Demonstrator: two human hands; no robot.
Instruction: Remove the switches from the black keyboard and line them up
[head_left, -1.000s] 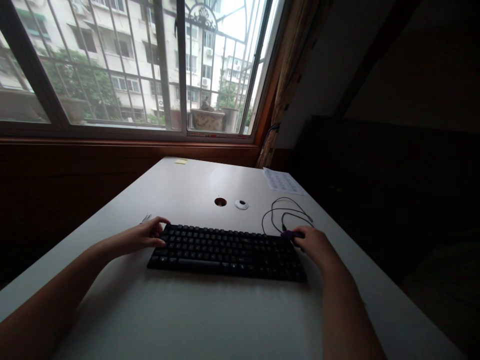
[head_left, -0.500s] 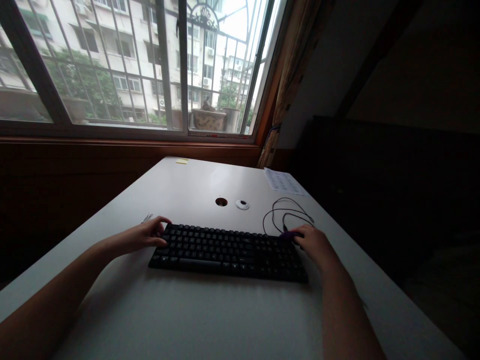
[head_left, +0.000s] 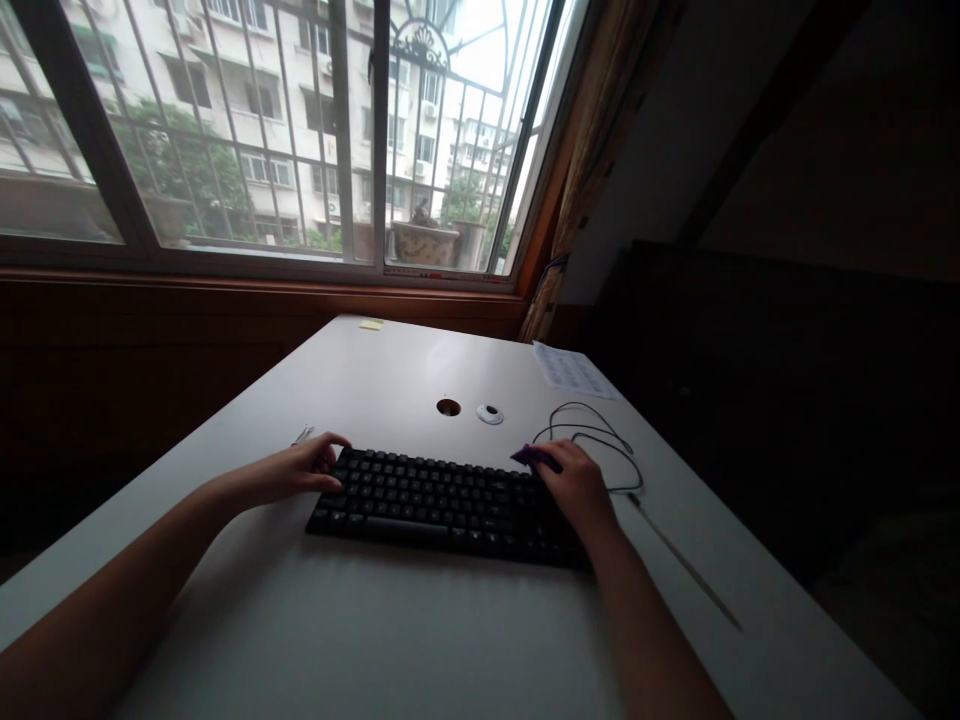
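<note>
Keyboard [head_left: 420, 510] lies flat on the counter [head_left: 360, 630], between the two hands, and its long axis runs from the left fingers across toward the right forearm, with the right end slightly nearer to the person. Left hand [head_left: 311, 466] is at its left end: the fingers grasp there, forefinger at the far corner and thumb lower on the side. Right hand [head_left: 579, 488] is above its right part, with the fingers closed around a purple tool [head_left: 532, 456]. The tip of this tool points left, about along the far edge of the keyboard, so most of the keys lie to the left of the right fingers. If the tip touches the keys, I cannot tell.

Beyond the right fingers and to their right is a looped cord [head_left: 640, 473]; farther away is a paper [head_left: 574, 370]. About writing: keys carry pale marks, the paper has printed rows, and the window frame [head_left: 431, 276] shows some red lettering, but all is too small for reading. No brand is readable.
</note>
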